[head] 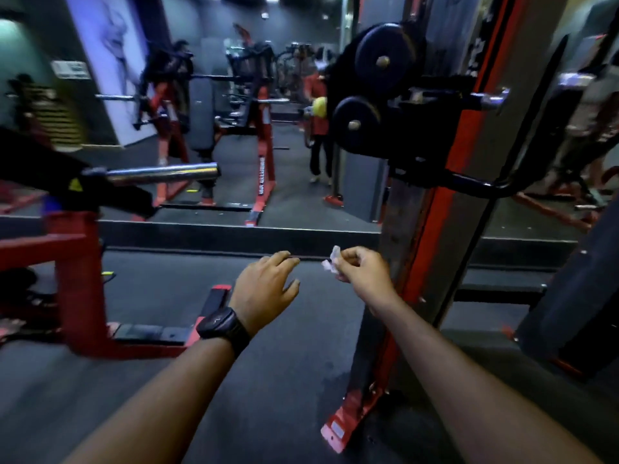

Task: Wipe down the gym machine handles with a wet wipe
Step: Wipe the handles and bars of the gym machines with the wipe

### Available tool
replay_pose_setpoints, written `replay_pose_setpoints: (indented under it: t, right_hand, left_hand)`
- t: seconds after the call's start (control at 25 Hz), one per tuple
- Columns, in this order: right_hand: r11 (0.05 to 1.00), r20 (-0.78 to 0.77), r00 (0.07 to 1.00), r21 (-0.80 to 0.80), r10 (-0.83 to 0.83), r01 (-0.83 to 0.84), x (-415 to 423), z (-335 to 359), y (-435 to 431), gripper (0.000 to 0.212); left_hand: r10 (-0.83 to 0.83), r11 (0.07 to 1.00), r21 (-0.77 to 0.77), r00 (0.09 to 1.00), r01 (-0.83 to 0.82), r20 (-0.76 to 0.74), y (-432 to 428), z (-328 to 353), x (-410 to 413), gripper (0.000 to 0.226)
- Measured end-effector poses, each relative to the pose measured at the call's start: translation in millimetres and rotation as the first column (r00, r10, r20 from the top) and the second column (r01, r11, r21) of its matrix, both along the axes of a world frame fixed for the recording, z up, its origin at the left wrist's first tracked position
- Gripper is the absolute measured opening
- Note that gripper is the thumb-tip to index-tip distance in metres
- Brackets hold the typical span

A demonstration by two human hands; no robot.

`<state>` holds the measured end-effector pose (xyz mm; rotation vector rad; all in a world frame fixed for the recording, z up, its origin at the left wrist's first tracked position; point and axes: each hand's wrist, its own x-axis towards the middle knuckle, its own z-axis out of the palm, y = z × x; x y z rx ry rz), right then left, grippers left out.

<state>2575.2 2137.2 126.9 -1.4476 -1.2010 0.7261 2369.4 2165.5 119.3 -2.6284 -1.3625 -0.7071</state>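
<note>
- White, crumpled and tiny: the wet wipe [331, 261] is pinched in the fingertips of the right hand [363, 272]. The fingers are curled in tight on it, and it's held in mid-air just in front of the red-and-grey steel post [435, 212].
- The left hand [264, 289] hangs at the wipe's 9 o'clock, near but not touching. Its fingers are loosely spread and it's holding nothing. There's a chunky black watch [222, 326] on that wrist.
- At 1 o'clock from the hands, a curved black tube handle [475, 183] comes off the post under two round black weight plates [385, 55]. The wipe is well below it.
- At 10 o'clock, a smooth shiny chrome bar [160, 173] pokes out above a boxy red frame [77, 279].
- Dark matte floor [284, 380] underneath.
</note>
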Motion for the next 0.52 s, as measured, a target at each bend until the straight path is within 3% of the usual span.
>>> replay_pose_setpoints:
  t: [0.24, 0.36, 0.52]
  right_hand:
    - [0.939, 0.143, 0.928, -0.057, 0.344, -0.339, -84, 4, 8, 0.015]
    - [0.865, 0.163, 0.85, -0.089, 0.501, -0.493, -128, 0, -8, 0.019]
    - [0.751, 0.293, 0.697, -0.141, 0.655, -0.645, -180, -21, -38, 0.031]
  left_hand:
    - [0.407, 0.902, -0.151, 0.913, -0.406, -0.024, -74, 7, -95, 0.048]
    - [0.596, 0.785, -0.21, 0.803, -0.582, 0.002, -138, 6, -128, 0.04]
    - [0.771, 0.61, -0.262, 0.637, -0.748, -0.022, -232, 1, -154, 0.045]
